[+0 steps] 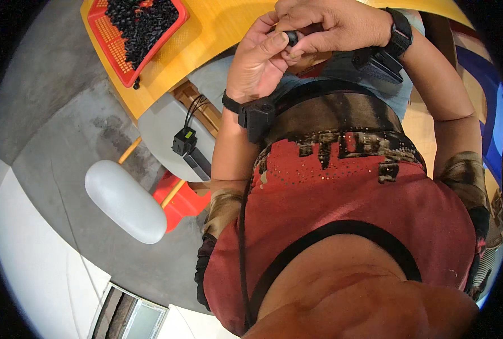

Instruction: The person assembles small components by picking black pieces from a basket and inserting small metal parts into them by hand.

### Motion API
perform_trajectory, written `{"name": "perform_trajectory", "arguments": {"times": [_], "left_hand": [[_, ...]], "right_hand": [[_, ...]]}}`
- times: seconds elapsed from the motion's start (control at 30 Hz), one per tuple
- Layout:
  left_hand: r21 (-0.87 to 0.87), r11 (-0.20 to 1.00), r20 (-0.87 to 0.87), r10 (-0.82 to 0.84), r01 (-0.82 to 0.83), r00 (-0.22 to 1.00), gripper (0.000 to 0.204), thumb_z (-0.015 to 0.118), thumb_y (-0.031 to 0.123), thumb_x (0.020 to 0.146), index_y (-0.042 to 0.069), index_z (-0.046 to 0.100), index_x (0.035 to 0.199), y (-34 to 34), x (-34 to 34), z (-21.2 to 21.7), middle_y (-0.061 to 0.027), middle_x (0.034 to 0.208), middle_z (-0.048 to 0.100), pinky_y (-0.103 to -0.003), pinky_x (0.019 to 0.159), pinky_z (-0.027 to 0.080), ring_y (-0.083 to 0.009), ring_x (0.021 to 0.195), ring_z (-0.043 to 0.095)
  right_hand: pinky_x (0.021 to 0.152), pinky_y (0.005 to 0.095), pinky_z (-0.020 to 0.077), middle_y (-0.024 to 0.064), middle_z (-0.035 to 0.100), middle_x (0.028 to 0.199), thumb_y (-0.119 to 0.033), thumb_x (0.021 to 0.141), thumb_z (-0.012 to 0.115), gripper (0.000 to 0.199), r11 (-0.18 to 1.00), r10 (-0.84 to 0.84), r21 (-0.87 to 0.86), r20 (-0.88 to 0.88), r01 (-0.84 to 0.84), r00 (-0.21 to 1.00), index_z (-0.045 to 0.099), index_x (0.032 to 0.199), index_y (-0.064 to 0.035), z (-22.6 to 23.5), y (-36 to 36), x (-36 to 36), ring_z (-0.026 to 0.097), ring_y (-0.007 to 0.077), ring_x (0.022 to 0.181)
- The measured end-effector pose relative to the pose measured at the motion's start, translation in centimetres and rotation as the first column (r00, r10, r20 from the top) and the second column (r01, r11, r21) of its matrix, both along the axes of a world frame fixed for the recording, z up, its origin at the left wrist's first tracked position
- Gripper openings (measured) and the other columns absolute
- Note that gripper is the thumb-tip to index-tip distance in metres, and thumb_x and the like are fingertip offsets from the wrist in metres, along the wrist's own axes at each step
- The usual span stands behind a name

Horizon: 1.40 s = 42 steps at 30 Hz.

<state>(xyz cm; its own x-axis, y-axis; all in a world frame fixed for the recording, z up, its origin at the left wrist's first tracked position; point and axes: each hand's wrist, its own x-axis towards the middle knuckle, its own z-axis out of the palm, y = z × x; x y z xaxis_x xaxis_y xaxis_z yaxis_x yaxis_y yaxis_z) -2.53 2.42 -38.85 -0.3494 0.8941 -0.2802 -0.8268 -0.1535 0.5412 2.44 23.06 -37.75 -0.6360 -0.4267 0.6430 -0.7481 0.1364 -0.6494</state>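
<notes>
Both my hands meet at the top of the view, in front of my body near the yellow table's edge. A small, rounded black part [291,38] shows between their fingertips; its exact kind I cannot make out. My left hand [260,63] pinches it with the thumb and fingers, palm partly turned up. From the right, my right hand [337,25] closes on the same part with bent fingers and thumb, covering some of it. Each wrist wears a black strap with a dark box-like device.
On the yellow table [209,35], a red plastic basket [161,50] holds many small black parts. One loose black piece [136,85] sits by its corner. To my left are a pale seat [160,138] bearing a cabled black device [185,141], a rounded backrest [124,200] and red plastic [175,209].
</notes>
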Motion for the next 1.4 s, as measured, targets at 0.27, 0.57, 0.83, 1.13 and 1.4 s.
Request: {"name": "perform_trajectory", "arguments": {"times": [0.27, 0.57, 0.83, 1.13, 1.4], "left_hand": [[0.051, 0.998, -0.022, -0.029, 0.03, 0.999, 0.056, 0.073, 0.017, 0.089, 0.003, 0.044, 0.135, 0.1, -0.1, 0.1, -0.0039, 0.11, 0.059, -0.027, 0.075, 0.045, -0.0113, 0.09, 0.056], [0.053, 0.998, -0.042, -0.028, 0.03, 0.999, 0.061, 0.072, 0.016, 0.09, 0.003, 0.04, 0.141, 0.2, 0.5, 0.0, -0.0067, 0.115, 0.059, -0.028, 0.074, 0.045, -0.0135, 0.09, 0.056], [0.089, 0.995, -0.103, 0.053, -0.044, 0.993, 0.055, 0.073, 0.015, 0.09, 0.006, 0.044, 0.136, 0.2, -0.3, -0.5, -0.0053, 0.104, 0.062, -0.028, 0.071, 0.045, -0.0132, 0.083, 0.057], [0.032, 0.999, -0.052, 0.02, -0.018, 0.998, 0.056, 0.075, 0.016, 0.088, 0.004, 0.045, 0.134, 0.6, -0.7, -0.6, -0.0061, 0.111, 0.062, -0.027, 0.071, 0.045, -0.0136, 0.091, 0.06], [0.219, 0.976, 0.176, -0.04, 0.0, 0.984, 0.051, 0.071, 0.0, 0.087, 0.004, 0.043, 0.13, 0.7, -0.8, 0.1, -0.0179, 0.119, 0.062, -0.036, 0.089, 0.057, -0.0273, 0.111, 0.064]], "right_hand": [[0.069, 0.0357, 0.0511, 0.0169, 0.067, 0.087, -0.011, 0.085, 0.075, 0.018, 0.997, 0.081, 0.013, 0.003, -0.081, 0.997, 0.069, 0.098, 0.0008, 0.7, 0.3, -1.0, 0.066, 0.0293, 0.079], [0.071, 0.0363, 0.0517, 0.0187, 0.068, 0.091, -0.009, 0.084, 0.075, 0.019, 0.98, 0.198, 0.027, -0.075, -0.196, 0.977, 0.069, 0.098, 0.0025, 0.6, 0.4, -1.6, 0.066, 0.0318, 0.082], [0.071, 0.0371, 0.0514, 0.0198, 0.066, 0.091, -0.008, 0.084, 0.073, 0.019, 0.996, -0.024, 0.082, -0.08, 0.031, 0.996, 0.067, 0.096, 0.0043, 2.1, -0.1, -1.3, 0.065, 0.0336, 0.083], [0.067, 0.0377, 0.0491, 0.0204, 0.063, 0.085, -0.005, 0.084, 0.071, 0.015, 0.992, -0.017, 0.119, -0.179, 0.038, 0.984, 0.064, 0.091, 0.005, 1.5, 0.7, -1.3, 0.062, 0.034, 0.077], [0.064, 0.0376, 0.0486, 0.0195, 0.064, 0.083, -0.005, 0.083, 0.072, 0.016, 0.988, 0.093, 0.136, -0.156, -0.072, 0.983, 0.066, 0.094, 0.005, 3.0, 0.7, -2.1, 0.063, 0.0331, 0.074]]}}
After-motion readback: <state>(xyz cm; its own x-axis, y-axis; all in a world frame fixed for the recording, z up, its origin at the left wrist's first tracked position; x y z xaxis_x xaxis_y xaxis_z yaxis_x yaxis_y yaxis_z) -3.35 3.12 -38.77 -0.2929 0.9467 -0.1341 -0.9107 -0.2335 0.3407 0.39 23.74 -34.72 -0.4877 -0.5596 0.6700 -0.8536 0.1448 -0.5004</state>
